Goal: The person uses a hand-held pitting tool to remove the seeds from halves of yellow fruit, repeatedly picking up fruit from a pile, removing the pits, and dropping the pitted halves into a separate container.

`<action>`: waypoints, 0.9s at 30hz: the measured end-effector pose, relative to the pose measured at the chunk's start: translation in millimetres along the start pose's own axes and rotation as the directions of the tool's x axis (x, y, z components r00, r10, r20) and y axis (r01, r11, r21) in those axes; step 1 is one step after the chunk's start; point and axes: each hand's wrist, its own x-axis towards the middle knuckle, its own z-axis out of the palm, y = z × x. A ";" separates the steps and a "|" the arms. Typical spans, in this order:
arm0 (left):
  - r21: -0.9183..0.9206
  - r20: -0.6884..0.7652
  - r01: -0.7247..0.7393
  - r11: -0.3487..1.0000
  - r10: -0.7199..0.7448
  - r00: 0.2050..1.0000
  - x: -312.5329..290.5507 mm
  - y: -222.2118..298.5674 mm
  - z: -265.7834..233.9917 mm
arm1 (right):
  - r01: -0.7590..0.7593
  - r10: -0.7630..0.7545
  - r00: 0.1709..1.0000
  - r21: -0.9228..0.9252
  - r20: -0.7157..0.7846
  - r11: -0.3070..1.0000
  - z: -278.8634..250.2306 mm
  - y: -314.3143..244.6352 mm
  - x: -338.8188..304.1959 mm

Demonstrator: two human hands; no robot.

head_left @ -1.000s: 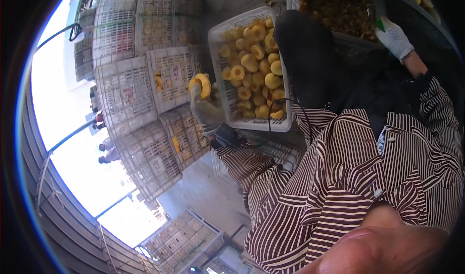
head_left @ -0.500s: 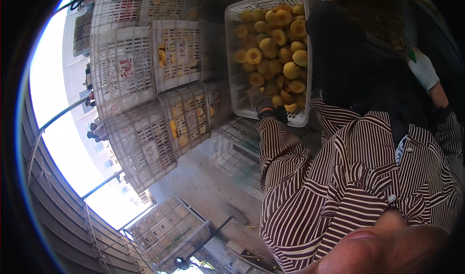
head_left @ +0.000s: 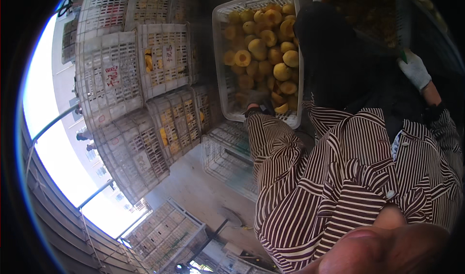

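Note:
A white plastic crate [head_left: 301, 87] holds many yellow peaches [head_left: 256, 49], several of them halved with the pit hollow showing. My left hand [head_left: 255, 98] reaches into the near edge of this crate, beside the lowest fruit. It is dark and blurred there, so its fingers and anything in them cannot be made out. On the far right my right hand [head_left: 415, 71], in a white glove, is closed around a small green-handled tool [head_left: 403, 56]. The tool's working end is lost in shadow. My dark-clad leg [head_left: 324, 51] lies between the crate and my right hand.
Stacked white slatted crates [head_left: 111, 75] with yellow fruit stand on the left. Another crate [head_left: 227, 160] sits on the floor nearer to me. At the upper right is a container of dark brown bits [head_left: 361, 10]. More stacked crates [head_left: 164, 233] stand at lower left.
The whole view has shifted a little, so the crates and both hands appear farther left. My left hand stays at the crate's near edge; my right hand keeps its grip.

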 end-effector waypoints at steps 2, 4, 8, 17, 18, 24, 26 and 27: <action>0.013 0.018 -0.050 0.999 0.050 0.999 -1.3 6.0 -5.6 | -0.016 0.016 0.998 -0.001 -0.055 1.000 0.2 -8.8 -8.2; 0.025 0.041 -0.107 0.994 0.106 0.994 -2.8 20.6 -17.0 | -0.043 0.043 0.999 0.004 0.001 0.999 -2.2 -19.8 -11.6; 0.025 0.082 -0.222 0.975 0.219 0.972 5.2 85.5 -65.3 | -0.040 0.038 0.997 -0.041 -0.064 0.998 -6.4 -48.5 -19.3; -0.121 -0.444 -0.958 0.261 0.849 0.287 26.1 395.4 -165.0 | -0.109 0.109 0.994 -0.008 -0.024 0.994 -15.7 -89.1 -37.9; -0.125 -0.482 -0.973 0.196 0.845 0.233 19.5 429.3 -166.2 | -0.097 0.097 0.995 0.012 -0.027 0.995 -16.8 -90.9 -40.8; -0.046 -0.239 -0.916 0.399 0.885 0.398 20.3 562.0 -163.8 | -0.145 0.148 0.988 0.069 -0.043 0.987 -23.2 -95.2 -52.6; -0.013 -0.186 -0.854 0.520 0.838 0.513 40.1 585.6 -161.5 | -0.141 0.149 0.986 0.099 -0.071 0.985 -22.5 -96.0 -54.6; -0.019 -0.174 -0.878 0.478 0.863 0.474 50.9 588.8 -157.9 | -0.168 0.174 0.983 0.108 -0.056 0.980 -21.7 -96.7 -55.0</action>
